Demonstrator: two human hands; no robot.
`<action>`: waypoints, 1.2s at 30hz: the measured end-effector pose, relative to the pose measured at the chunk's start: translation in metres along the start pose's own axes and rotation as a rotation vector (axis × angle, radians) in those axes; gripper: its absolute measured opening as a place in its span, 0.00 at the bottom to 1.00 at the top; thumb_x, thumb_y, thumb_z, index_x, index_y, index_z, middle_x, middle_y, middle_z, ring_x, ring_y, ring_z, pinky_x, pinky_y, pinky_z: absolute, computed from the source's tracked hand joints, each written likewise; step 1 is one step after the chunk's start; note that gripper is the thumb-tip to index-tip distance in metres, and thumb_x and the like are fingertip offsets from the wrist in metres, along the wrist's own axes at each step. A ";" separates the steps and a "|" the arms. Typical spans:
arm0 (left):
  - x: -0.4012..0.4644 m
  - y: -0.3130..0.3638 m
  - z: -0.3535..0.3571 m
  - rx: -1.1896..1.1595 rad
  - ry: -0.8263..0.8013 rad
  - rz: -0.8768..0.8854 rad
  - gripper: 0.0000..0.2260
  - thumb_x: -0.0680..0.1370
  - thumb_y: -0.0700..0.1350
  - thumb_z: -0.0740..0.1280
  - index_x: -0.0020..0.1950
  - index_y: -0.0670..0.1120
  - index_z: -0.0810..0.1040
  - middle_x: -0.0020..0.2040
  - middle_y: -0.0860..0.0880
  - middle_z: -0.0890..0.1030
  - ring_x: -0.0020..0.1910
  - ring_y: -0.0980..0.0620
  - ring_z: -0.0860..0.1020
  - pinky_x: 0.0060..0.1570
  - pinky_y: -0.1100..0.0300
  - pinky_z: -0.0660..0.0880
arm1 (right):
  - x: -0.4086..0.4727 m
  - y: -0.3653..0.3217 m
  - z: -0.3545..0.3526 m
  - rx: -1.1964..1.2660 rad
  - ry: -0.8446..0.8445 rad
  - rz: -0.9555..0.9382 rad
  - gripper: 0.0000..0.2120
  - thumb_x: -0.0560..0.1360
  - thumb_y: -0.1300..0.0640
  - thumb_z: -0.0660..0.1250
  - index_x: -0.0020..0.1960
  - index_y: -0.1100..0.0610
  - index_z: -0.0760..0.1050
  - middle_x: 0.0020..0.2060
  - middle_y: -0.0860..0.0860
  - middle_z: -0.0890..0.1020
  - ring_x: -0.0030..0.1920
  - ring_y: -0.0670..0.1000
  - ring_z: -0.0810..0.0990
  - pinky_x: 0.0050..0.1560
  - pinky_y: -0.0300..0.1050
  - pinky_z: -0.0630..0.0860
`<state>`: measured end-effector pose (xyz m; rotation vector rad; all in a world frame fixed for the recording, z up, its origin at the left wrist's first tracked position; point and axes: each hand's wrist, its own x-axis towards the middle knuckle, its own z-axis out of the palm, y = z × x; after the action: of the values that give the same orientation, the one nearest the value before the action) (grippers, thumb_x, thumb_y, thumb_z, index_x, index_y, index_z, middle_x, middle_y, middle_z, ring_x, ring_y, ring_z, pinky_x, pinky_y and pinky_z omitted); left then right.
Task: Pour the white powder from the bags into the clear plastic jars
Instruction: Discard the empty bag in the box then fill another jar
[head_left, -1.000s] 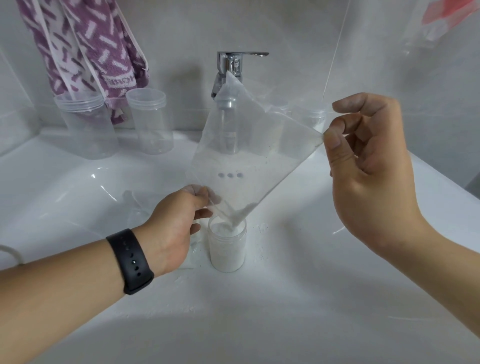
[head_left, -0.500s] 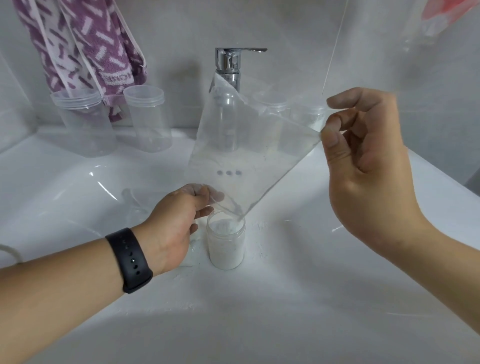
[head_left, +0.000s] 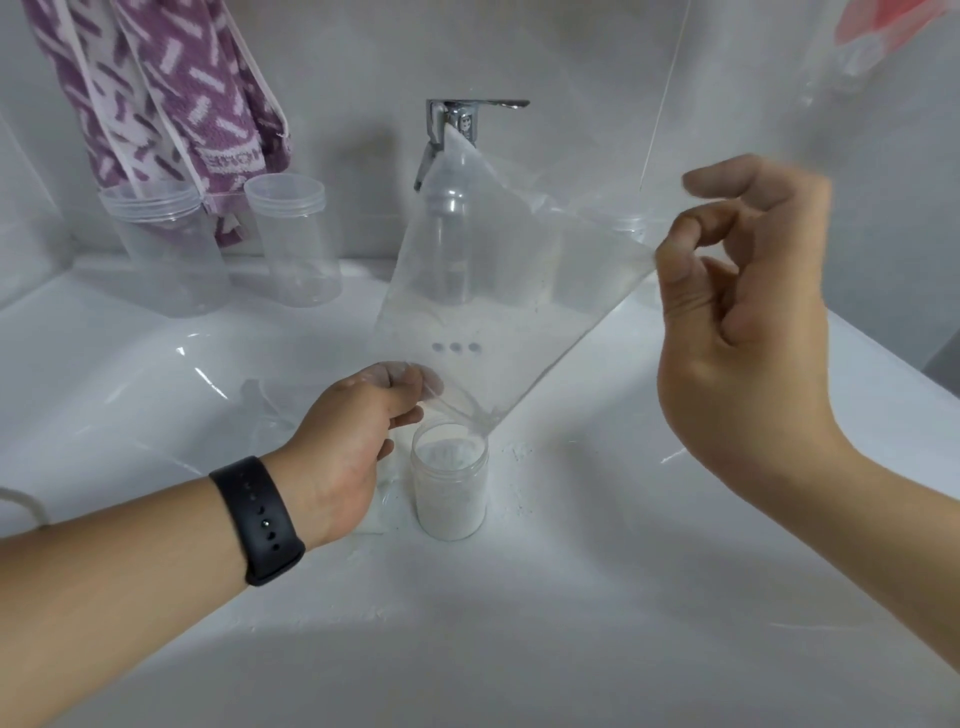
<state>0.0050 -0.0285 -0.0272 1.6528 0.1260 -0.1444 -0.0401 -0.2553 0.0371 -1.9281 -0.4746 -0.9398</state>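
The clear bag (head_left: 498, 312) hangs tipped over the small jar (head_left: 451, 480), its lowest corner right at the jar mouth. The left hand (head_left: 358, 441) pinches the bag's lower left edge just beside the jar; the right hand (head_left: 743, 332) pinches the upper right corner between thumb and forefinger, other fingers loosely curled (this hand is motion-blurred, so probably flicking or shaking).

Changed over the last second: the lump of powder seen in the bag's bottom corner is gone. Only a thin dusty film and a faint line of residue remain across the bag's middle. The bag is also raised slightly, its corner now at the rim rather than dipped inside. The jar stays put in the sink basin (head_left: 519, 623), filled with white powder to near the neck.

Judgement: this bag is essentially emptied, and the jar looks about full. What's left is tapping out residue, then moving on. Two empty jars (head_left: 291, 239) stand at the back left ledge near the purple towel (head_left: 171, 104), presumably next. Some powder is spilled on the basin around the jar. The faucet (head_left: 457, 119) sits behind the bag.
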 end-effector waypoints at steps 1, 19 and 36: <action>0.000 0.000 0.000 0.000 -0.001 0.004 0.11 0.83 0.46 0.63 0.45 0.52 0.82 0.49 0.58 0.82 0.54 0.54 0.78 0.55 0.54 0.66 | -0.001 -0.001 0.001 -0.019 0.003 -0.027 0.19 0.82 0.69 0.57 0.61 0.45 0.63 0.44 0.44 0.71 0.37 0.48 0.69 0.42 0.39 0.68; 0.000 0.001 0.000 -0.028 0.056 0.003 0.08 0.82 0.46 0.64 0.47 0.53 0.82 0.50 0.59 0.77 0.52 0.53 0.72 0.55 0.56 0.67 | 0.001 0.005 -0.001 -0.084 0.042 0.025 0.17 0.83 0.67 0.57 0.63 0.47 0.65 0.44 0.41 0.71 0.37 0.50 0.69 0.42 0.38 0.70; -0.028 0.025 0.010 -0.142 0.145 0.184 0.04 0.79 0.46 0.68 0.49 0.49 0.83 0.49 0.54 0.87 0.46 0.53 0.81 0.49 0.60 0.71 | -0.006 -0.008 0.005 -0.889 -0.208 -0.327 0.48 0.70 0.44 0.67 0.83 0.53 0.47 0.81 0.58 0.50 0.81 0.63 0.49 0.76 0.67 0.50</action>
<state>-0.0184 -0.0404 0.0017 1.5239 0.0916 0.1216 -0.0469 -0.2468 0.0355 -2.8269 -0.5560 -1.3045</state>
